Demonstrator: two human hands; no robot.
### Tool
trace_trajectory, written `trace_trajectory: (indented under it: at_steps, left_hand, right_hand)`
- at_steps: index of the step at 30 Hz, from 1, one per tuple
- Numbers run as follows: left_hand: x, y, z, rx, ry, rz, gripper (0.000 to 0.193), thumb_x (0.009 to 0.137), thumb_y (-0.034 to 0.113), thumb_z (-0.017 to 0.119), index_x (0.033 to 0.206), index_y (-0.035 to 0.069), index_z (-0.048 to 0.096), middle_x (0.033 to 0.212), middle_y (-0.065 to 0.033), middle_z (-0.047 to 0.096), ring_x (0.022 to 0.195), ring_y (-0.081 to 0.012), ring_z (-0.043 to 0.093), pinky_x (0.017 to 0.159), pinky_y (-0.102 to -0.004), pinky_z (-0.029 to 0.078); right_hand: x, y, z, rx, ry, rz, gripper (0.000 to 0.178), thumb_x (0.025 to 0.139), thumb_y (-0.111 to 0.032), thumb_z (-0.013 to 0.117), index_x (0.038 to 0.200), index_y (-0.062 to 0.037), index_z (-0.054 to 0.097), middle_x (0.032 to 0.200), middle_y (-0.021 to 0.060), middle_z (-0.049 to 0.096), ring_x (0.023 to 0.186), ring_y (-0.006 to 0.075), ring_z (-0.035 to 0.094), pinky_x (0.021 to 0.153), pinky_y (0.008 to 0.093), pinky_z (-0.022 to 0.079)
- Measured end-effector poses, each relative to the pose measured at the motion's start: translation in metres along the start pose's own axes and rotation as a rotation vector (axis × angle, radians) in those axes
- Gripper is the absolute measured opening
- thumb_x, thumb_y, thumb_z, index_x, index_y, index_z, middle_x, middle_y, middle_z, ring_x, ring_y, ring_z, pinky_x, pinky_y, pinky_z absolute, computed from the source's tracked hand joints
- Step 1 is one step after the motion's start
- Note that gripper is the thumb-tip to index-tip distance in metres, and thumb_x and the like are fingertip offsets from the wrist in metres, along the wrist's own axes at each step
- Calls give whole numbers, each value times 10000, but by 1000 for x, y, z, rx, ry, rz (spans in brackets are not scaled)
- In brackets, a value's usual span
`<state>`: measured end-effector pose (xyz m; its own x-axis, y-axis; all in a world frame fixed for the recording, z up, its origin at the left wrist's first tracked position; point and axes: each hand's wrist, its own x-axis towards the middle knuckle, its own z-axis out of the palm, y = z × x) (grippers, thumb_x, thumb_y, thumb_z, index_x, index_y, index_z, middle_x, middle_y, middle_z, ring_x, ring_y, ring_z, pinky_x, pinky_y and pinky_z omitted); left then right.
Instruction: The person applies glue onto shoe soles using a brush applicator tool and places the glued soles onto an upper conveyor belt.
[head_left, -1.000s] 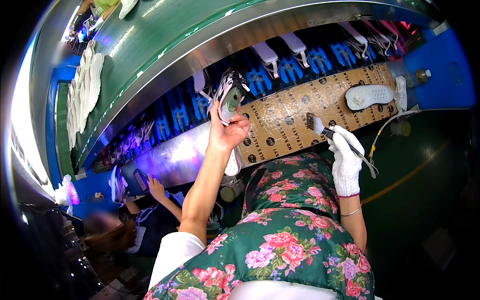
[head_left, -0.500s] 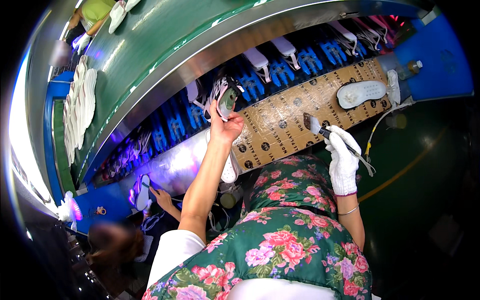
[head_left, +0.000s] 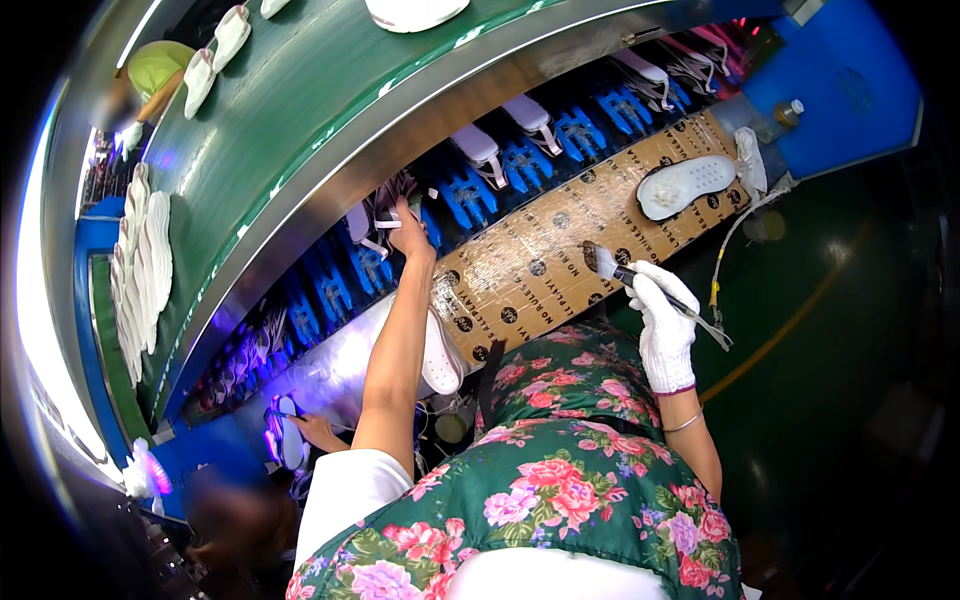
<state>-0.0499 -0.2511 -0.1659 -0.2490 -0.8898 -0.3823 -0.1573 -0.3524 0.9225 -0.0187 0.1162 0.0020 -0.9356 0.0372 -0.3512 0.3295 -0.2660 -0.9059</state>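
My bare left hand (head_left: 408, 236) reaches up to the row of blue holders (head_left: 470, 200), its fingers closed on a pink and dark shoe upper (head_left: 394, 192). The hand and the shadow there hide part of the upper. In a white knit glove, my right hand (head_left: 664, 328) grips the dark handle of a flat brush (head_left: 618, 270). Its pale head is over the taped brown cardboard (head_left: 530, 290). A white shoe sole (head_left: 688, 187) lies on the cardboard's right part. Beside my left forearm is another white sole (head_left: 440, 355).
More pale uppers (head_left: 478, 150) sit along the holders. Beyond a metal rim curves a green conveyor (head_left: 300, 90) bearing white soles (head_left: 145, 270). At lower left a co-worker's hand (head_left: 318, 432) holds a shoe part (head_left: 290, 435); another person (head_left: 160, 75) works far left. A bottle (head_left: 790, 112) stands right.
My left hand has carried the shoe upper away from me and slightly left, to the holders. The gloved right hand stays low with the brush. The whole view has shifted a little.
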Motion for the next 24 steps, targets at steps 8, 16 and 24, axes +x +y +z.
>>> trace_trajectory:
  at_steps: [8, 16, 24]
  left_hand:
    - [51, -35, 25, 238, 73, 267, 602, 752, 567, 765, 584, 16, 593, 570, -51, 582, 480, -156, 530, 462, -303, 386]
    - [42, -53, 22, 550, -142, 275, 519, 741, 504, 780, 762, -8, 700, 732, -122, 700, 672, -229, 669, 664, -387, 512]
    - [46, -61, -15, 446, -387, 233, 685, 798, 380, 742, 1248, -96, 542, 910, -170, 692, 853, -257, 652, 796, -352, 487]
  right_hand:
    - [-5, 0, -6, -10, 58, -14, 218, 841, -22, 698, 1055, 20, 701, 923, 79, 703, 754, 118, 648, 651, 219, 507]
    - [-8, 9, -10, -47, 41, -12, 216, 840, -36, 705, 1050, 17, 704, 913, 69, 701, 761, 118, 650, 646, 219, 509]
    - [-3, 13, 4, -56, -108, 20, 227, 834, -27, 717, 1056, 18, 704, 935, 73, 710, 763, 116, 654, 649, 219, 509]
